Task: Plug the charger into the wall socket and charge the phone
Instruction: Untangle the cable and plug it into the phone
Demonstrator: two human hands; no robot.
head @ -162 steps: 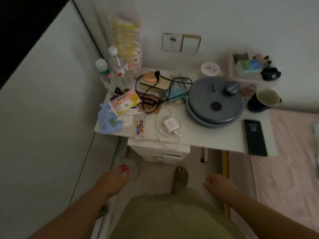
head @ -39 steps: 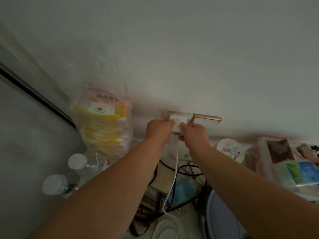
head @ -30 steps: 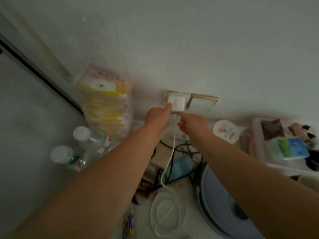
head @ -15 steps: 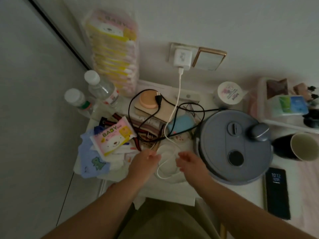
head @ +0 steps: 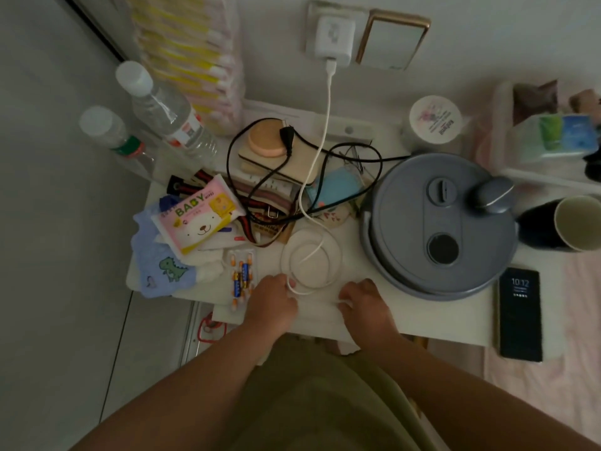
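The white charger (head: 335, 37) sits plugged into the wall socket (head: 313, 17) above the small white table (head: 422, 317). Its white cable (head: 327, 125) hangs down over the clutter and ends in a loose coil (head: 310, 262) near the front edge. My left hand (head: 271, 304) pinches the coil's near side. My right hand (head: 366, 305) grips a white stretch of cable at the front edge; the cable's free end is hidden there. The black phone (head: 520, 314) lies face up at the table's right end, its screen lit, apart from both hands.
A grey round appliance (head: 439, 222) fills the right half of the table, with a dark mug (head: 566, 222) beside it. Water bottles (head: 162, 109), a wipes pack (head: 198, 213), batteries (head: 240, 278) and black cords (head: 292, 177) crowd the left and back. A pink bed (head: 572, 369) lies to the right.
Both hands let go of the charger, left it in the wall socket and came down to the table front. They now hold the coiled cable.
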